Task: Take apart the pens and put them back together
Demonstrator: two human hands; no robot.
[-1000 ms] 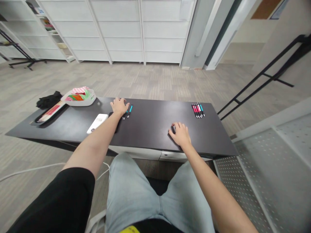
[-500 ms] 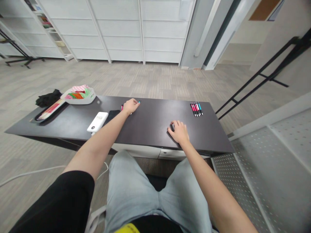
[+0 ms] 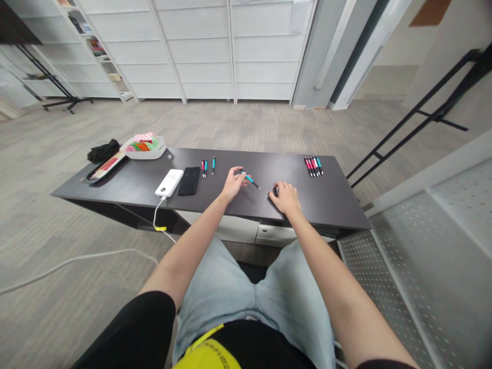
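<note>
My left hand (image 3: 232,184) pinches a blue pen (image 3: 250,178) over the middle of the dark table (image 3: 246,202). The pen's dark tip points right, toward my right hand (image 3: 285,197). That hand rests low on the tabletop, thumb apart from the fingers; a dark patch beneath it may be shadow. Left of my left hand, a red pen (image 3: 203,167) and a blue pen (image 3: 206,168) lie side by side, with another blue pen (image 3: 213,166) slightly apart. Several red, white and blue pens (image 3: 313,166) lie in a row at the right.
A black phone (image 3: 189,181) and a white power bank (image 3: 169,183) with a cable lie left of the pens. Farther left are a white basket (image 3: 157,151) of colourful items, a long black tray (image 3: 111,173) and black cloth (image 3: 103,151). A black metal frame (image 3: 403,123) stands at right.
My left hand has come back to the right from the left-hand pens, bringing the blue pen. My right hand stays about where it was on the table. The view has shifted slightly left.
</note>
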